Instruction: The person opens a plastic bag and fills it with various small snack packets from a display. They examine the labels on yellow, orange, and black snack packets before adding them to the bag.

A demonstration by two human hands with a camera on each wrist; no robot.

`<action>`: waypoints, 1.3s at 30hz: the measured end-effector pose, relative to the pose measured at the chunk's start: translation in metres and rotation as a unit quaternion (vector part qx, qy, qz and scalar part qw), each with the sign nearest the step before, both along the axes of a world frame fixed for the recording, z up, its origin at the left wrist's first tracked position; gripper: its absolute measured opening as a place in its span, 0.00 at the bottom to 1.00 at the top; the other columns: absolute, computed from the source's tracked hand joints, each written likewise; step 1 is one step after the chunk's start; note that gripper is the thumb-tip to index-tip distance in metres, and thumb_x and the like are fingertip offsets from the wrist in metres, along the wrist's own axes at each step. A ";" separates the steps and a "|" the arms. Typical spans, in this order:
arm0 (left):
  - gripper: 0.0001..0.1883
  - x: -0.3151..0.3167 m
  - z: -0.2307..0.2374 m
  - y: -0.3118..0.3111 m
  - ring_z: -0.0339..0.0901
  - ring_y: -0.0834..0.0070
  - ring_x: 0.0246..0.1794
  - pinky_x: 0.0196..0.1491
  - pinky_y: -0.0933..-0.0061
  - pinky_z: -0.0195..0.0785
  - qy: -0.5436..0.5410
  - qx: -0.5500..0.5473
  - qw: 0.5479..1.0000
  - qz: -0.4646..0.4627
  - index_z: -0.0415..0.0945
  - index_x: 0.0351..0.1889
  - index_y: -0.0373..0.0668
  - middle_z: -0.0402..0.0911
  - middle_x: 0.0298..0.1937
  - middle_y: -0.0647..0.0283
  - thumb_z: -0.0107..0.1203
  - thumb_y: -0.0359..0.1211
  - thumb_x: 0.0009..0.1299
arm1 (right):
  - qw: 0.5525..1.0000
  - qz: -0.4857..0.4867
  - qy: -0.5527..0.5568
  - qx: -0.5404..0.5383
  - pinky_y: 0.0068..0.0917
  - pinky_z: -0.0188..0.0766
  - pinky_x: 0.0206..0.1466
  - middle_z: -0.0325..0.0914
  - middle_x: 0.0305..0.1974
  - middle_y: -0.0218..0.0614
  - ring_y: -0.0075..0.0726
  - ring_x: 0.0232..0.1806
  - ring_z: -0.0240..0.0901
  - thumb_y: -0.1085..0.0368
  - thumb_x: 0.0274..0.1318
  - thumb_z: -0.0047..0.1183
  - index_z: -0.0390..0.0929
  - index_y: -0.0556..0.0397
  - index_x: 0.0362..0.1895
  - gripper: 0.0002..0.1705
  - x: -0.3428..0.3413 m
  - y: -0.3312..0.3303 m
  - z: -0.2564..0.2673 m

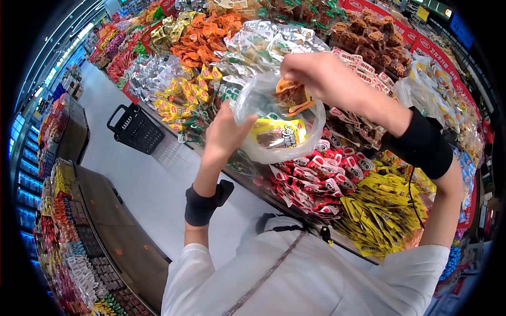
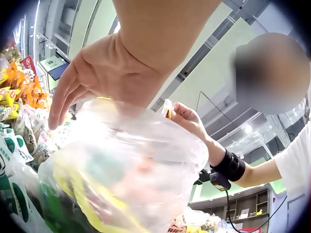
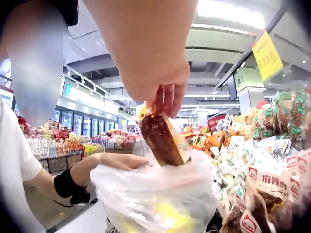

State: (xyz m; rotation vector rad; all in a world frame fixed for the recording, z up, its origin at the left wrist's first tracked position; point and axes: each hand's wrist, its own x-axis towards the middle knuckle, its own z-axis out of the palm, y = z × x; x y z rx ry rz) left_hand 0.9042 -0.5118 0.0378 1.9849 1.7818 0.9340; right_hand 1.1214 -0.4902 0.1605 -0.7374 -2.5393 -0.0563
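Note:
My left hand [image 1: 224, 131] holds a clear plastic bag [image 1: 271, 155] by its left side, with the thumb at the rim of the round open mouth. Inside the bag lies a yellow snack packet [image 1: 279, 134] with dark lettering and a see-through window. Over the mouth, my right hand [image 1: 319, 73] pinches a snack packet by its top end. This packet [image 3: 160, 138] is see-through with dark brown food inside and an orange label. It hangs tilted, its lower end overlapping the bag's rim in the right wrist view.
Below the bag spreads a sloping display of wrapped snacks: red-and-white packets [image 1: 321, 176], yellow packets [image 1: 382, 208], orange packets [image 1: 205, 39] and brown ones [image 1: 366, 34]. A black shopping basket [image 1: 136, 129] stands on the floor at left. Another snack shelf [image 1: 113, 210] runs along the aisle.

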 end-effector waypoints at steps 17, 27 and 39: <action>0.09 -0.019 -0.033 0.022 0.63 0.88 0.16 0.17 0.85 0.54 -0.339 -0.037 0.935 -0.095 0.68 0.32 0.40 0.66 0.18 0.73 0.50 0.37 0.64 | 0.963 0.056 -0.248 -0.089 0.41 0.68 0.35 0.73 0.29 0.43 0.50 0.32 0.71 0.66 0.44 0.48 0.71 0.56 0.29 0.08 -0.066 0.037 -0.072; 0.10 -0.021 -0.053 0.024 0.66 0.84 0.13 0.17 0.82 0.58 -0.243 -0.046 0.966 -0.070 0.67 0.33 0.40 0.68 0.17 0.70 0.47 0.38 0.66 | 0.976 -0.211 -0.049 -0.037 0.38 0.64 0.47 0.65 0.42 0.46 0.50 0.46 0.64 0.62 0.48 0.48 0.63 0.58 0.42 0.18 0.014 0.006 -0.041; 0.13 -0.016 -0.058 0.007 0.67 0.88 0.31 0.33 0.85 0.62 -0.263 -0.170 0.930 -0.192 0.70 0.40 0.35 0.73 0.31 0.71 0.50 0.36 0.64 | 0.709 -0.263 0.240 -0.608 0.26 0.74 0.24 0.72 0.28 0.44 0.34 0.25 0.73 0.67 0.49 0.47 0.62 0.64 0.46 0.20 0.044 -0.022 -0.109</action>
